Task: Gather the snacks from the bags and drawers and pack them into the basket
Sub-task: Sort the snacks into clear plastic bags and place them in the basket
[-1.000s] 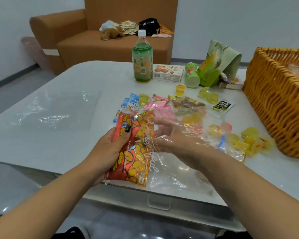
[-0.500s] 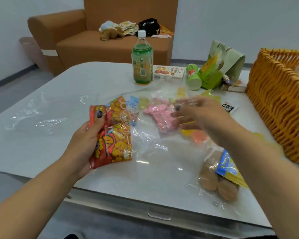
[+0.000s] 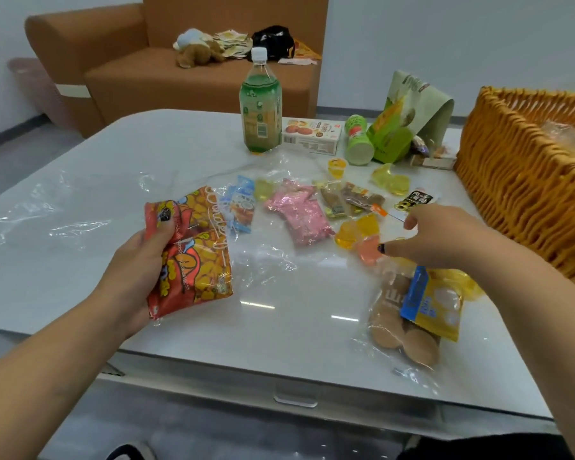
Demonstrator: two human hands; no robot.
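Our left hand (image 3: pixel 140 260) grips the red snack bag (image 3: pixel 193 260), thumb on top; right hand (image 3: pixel 439 237) hovers palm-down, fingers loosely curled over orange jellies (image 3: pixel 369 249).

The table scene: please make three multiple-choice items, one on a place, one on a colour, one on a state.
1. Where is the wicker basket?
A. at the table's right edge
B. on the sofa
C. on the floor

2. What colour is the bottle cap?
A. red
B. white
C. black

3. What does the left hand do?
A. lies flat on the table
B. hangs idle
C. grips the red-orange snack packet

Key: 1 A, it stands on the table at the right; 2 B, the cap is white; 3 C, thumb and fingers wrap the packet.
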